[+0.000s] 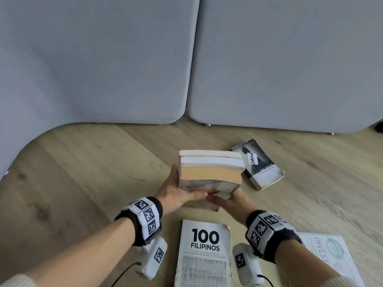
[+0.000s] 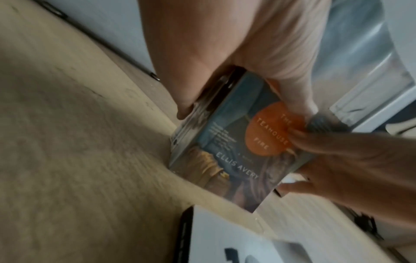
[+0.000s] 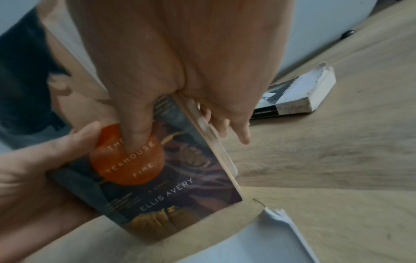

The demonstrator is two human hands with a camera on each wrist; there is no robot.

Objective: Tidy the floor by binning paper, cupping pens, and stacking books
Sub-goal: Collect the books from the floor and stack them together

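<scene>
Books in a small stack (image 1: 209, 170) are what I have in hand: three paperbacks pressed together and held tilted above the wooden floor (image 1: 83, 162), page edges up in the head view. My left hand (image 1: 176, 193) grips the stack's left end, thumb on the front cover. My right hand (image 1: 230, 200) grips the right end; the right wrist view shows its thumb (image 3: 137, 124) pressing the orange disc on the Teahouse Fire cover (image 3: 157, 178), with the other fingers curled behind. Both hands are closed round the stack.

I judge the stacking step is under way and unfinished. Three books lie loose: a black-and-white paperback (image 1: 259, 164) just beyond the stack, the 100 Filipinos book (image 1: 205, 255) flat between my forearms, and a pale book with a teal badge (image 1: 331, 255) under my right forearm.

Next I would set the stack down square on one of these, probably the large 100 Filipinos book as a base, keeping both grips firm so the middle volume does not slip out, then gather the remaining two.

No bin or pen cup is in view, nor any paper or pens, so I cannot tell how those steps stand. Grey upholstered panels (image 1: 103, 59) close off the far side.
</scene>
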